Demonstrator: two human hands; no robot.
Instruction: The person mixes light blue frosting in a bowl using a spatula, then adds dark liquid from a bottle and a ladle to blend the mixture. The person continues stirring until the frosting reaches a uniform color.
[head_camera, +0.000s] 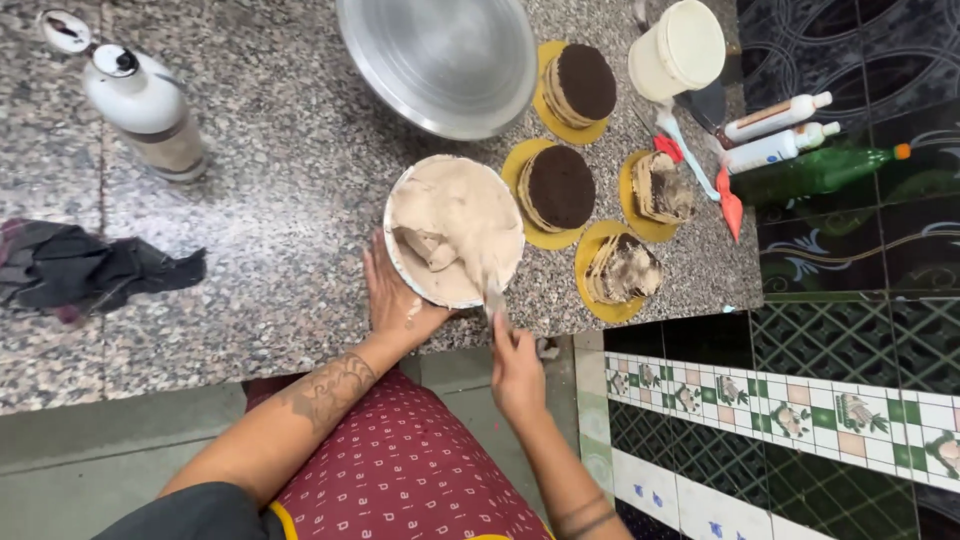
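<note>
While the left hand is cupping the near rim of the cream bowl on the desk, the right hand is clenching a spatula dipped into it. Bowl sitting near the desk edge, just ahead of both hands; a hard scrape could be tipping it off, or smearing cream toward the small cakes beside it.
</note>
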